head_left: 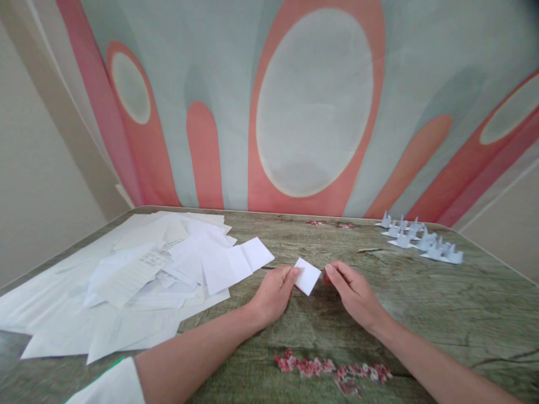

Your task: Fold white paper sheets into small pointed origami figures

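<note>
The small, white, square piece of folded paper (309, 277) is positioned between the hands, over the wood-grain worktop (442, 320). Its visible face is plain, oriented as a diamond. The left hand (274, 292) clamps its left corner, thumb uppermost. The right hand (353, 289) is curled beside the opposite corner; its grip cannot be determined.

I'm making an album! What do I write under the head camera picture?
Left hand holds a white paper square between a paper pile and folded paper figures.
</note>
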{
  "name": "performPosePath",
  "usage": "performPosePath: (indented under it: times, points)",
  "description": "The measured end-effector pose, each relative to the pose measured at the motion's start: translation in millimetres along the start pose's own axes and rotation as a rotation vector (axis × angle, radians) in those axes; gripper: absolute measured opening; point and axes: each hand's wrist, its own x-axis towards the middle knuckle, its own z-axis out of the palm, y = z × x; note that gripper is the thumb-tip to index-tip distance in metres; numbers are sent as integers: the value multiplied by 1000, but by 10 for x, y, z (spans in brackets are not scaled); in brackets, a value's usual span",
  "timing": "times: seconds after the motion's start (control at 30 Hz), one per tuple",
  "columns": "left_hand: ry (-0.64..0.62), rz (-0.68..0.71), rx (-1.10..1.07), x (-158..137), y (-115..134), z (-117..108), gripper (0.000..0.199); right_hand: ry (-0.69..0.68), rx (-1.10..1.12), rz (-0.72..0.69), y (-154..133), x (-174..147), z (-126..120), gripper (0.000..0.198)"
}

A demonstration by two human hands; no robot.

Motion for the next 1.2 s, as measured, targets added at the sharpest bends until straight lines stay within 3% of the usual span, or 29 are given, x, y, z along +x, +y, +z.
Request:
performPosePath:
  times: [0.07,0.17,0.27,0.37,0.77,0.97,1.07,1.2]
  points:
    - [-2,17,-3,-1,-2,1,42,46,27,-96,41,19,-18,15]
    - [-27,50,2,-8,-14,7,44,5,-55,-319,80,25,-27,36]
    - [-76,101,24,-14,-22,8,44,-40,-236,-542,93,14,-42,40]
    - [-58,125,44,-12,-17,5,42,-35,-354,-650,108,11,-69,39]
    - [79,62,96,2,-53,-4,38,-9,-494,-708,135,23,-116,28]
    - [-14,44,-201,11,-79,11,24,-12,-508,-733,102,8,-95,31]
    - [-19,19,-317,17,-94,28,25,17,-436,-656,99,-6,-52,34]
    - [-7,31,-361,14,-83,30,25,47,-233,-447,47,-27,-12,31]
